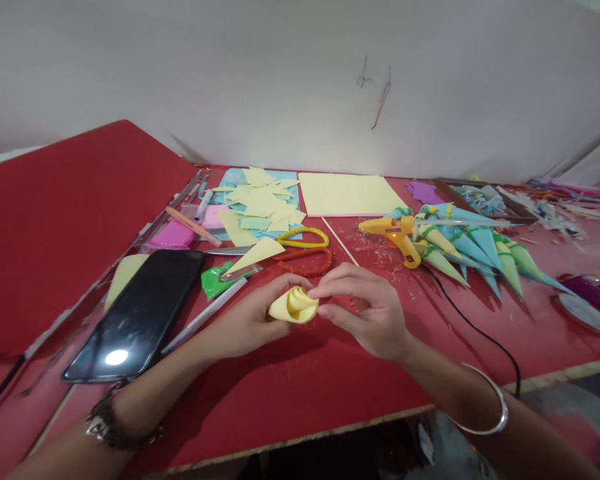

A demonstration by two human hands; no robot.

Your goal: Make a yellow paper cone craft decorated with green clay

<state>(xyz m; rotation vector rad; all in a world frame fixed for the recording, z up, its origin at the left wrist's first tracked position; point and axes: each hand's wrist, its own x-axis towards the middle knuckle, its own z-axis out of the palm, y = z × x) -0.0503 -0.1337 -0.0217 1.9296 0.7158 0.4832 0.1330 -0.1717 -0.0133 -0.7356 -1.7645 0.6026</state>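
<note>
A rolled yellow paper cone (294,307) is held over the near part of the red table, its open, layered end facing right. My left hand (250,313) is closed around the cone's body. At the rim, the thumb and fingertips of my right hand (367,307) pinch the paper edge. Just beyond my hands lie scissors (305,261) with one yellow and one red handle. A flat yellow paper piece (257,255) rests across their blades. Beside it are a green packet (214,281) and a white pen (207,313).
A phone (137,313) lies left. Paper scraps (260,197) and a yellow sheet stack (350,195) sit at the back. To the right, a yellow glue gun (393,233) with a black cord (473,327) stands by several finished paper cones (480,247). A wooden stick (339,240) lies mid-table.
</note>
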